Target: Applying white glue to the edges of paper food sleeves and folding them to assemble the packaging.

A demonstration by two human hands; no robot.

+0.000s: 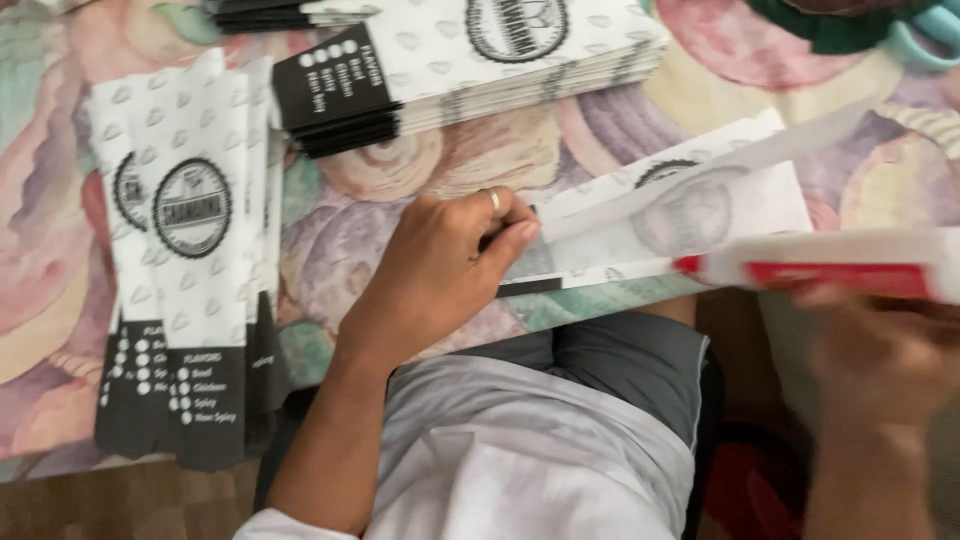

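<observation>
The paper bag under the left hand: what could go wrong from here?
1. The left hand pins only one end of the paper bag, so its raised flap may shift.
2. The red-and-white tube in the right hand is blurred; it could smear the bag.

a stack of flat white paper bags (470, 60) with black ends lies at the top of the table, its edges fanned slightly. a second pile of the same bags (190, 270) lies at the left, running down toward the near edge, each bag showing a round black badge and a dark band at the bottom. both piles rest on a tablecloth (400, 200) printed with pastel swirls in pink, green and purple. at the top right corner sit a dark green rim (830, 25) and a light blue handle (925, 40), partly cut off.
</observation>
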